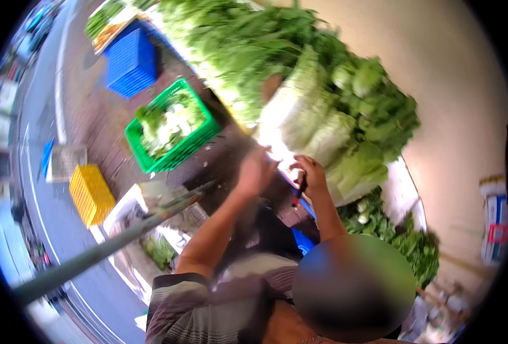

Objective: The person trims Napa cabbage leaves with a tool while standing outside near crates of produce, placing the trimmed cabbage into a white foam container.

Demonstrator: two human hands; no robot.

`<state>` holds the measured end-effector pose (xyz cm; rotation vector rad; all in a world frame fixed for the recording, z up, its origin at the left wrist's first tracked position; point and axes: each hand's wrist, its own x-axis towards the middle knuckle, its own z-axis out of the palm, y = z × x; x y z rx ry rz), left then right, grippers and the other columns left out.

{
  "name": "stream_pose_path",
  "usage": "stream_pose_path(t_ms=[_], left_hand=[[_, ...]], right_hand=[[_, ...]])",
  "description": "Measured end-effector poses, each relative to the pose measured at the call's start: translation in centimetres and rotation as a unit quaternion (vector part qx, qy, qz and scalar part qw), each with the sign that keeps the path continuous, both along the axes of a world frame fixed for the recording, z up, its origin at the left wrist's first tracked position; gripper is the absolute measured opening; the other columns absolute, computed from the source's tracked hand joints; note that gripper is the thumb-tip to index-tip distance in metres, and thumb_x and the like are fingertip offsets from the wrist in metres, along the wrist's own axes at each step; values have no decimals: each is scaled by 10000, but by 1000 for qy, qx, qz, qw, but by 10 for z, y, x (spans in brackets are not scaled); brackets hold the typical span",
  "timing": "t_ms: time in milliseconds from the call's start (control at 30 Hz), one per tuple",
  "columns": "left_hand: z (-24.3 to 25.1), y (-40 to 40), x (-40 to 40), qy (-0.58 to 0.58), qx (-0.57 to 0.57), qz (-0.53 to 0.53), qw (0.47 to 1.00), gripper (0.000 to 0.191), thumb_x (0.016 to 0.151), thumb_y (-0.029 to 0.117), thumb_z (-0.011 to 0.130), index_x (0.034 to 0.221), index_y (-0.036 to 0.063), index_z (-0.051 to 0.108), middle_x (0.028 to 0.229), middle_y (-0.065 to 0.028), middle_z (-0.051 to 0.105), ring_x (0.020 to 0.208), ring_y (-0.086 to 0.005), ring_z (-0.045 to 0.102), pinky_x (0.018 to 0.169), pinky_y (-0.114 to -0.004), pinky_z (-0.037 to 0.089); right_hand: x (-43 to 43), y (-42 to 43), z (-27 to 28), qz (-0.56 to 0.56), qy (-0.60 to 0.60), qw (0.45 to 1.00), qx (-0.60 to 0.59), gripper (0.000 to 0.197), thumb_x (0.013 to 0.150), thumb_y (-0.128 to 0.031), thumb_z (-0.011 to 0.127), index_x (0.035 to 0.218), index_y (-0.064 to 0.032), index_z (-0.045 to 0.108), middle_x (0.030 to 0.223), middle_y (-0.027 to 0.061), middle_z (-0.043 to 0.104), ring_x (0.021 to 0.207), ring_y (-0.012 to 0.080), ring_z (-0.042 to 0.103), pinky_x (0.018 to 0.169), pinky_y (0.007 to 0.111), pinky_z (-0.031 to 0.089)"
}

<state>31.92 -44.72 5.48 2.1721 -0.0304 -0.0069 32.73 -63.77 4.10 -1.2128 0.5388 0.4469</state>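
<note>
My right hand (316,177) is closed around a small tool with a dark and red handle (298,193), probably a knife; its blade cannot be made out. It is at the near edge of the produce stand, by the brightly lit pale base of a leafy vegetable (286,160). Motion blurs my left hand (255,173), which is just left of that pale base. Whether its fingers grip anything is not clear. Large napa cabbages (305,112) lie on the stand just beyond both hands.
Leafy greens (245,47) cover the far part of the stand. On the pavement are a green crate (178,161) with vegetable leaves inside, a blue crate (131,64) and a yellow crate (91,195). A slanting pole (120,243) crosses at lower left. The road (43,142) runs beyond.
</note>
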Motion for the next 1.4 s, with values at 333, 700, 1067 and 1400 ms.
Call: stream_pose_path(t_ms=[333, 700, 1067, 1400], left_hand=[[-19, 192, -246, 225, -47, 68, 971, 482, 847, 416, 577, 1105, 13, 632, 1133, -192, 614, 1058, -315, 583, 937, -389, 437], [-136, 248, -432, 165, -225, 614, 738, 454, 824, 276, 660, 1104, -76, 592, 975, -206, 668, 889, -240, 643, 800, -321, 490], [-233, 278, -438, 171, -319, 687, 630, 493, 813, 308, 626, 1140, -59, 588, 1079, -233, 643, 1008, -317, 627, 875, -370, 473], [-159, 289, -470, 45, -348, 745, 567, 331, 883, 173, 604, 1147, -26, 586, 1064, -139, 655, 964, -204, 628, 854, -309, 482]], right_hand=[[-98, 103, -70, 370, 224, 900, 58, 320, 891, -355, 608, 1053, -81, 580, 786, 88, 631, 474, 132, 478, 520, 354, 472], [-161, 230, -36, 758, 78, 632, -140, 362, 902, -206, 570, 1203, -15, 507, 825, 74, 591, 548, 100, 528, 562, 275, 509], [-254, 493, -98, 669, 221, 708, -36, 332, 925, -175, 490, 1221, -25, 491, 855, 114, 597, 551, 181, 576, 609, 403, 548], [-255, 617, -305, 807, -23, 512, -293, 237, 801, -177, 592, 966, -12, 550, 724, 70, 521, 453, 174, 467, 403, 327, 431]])
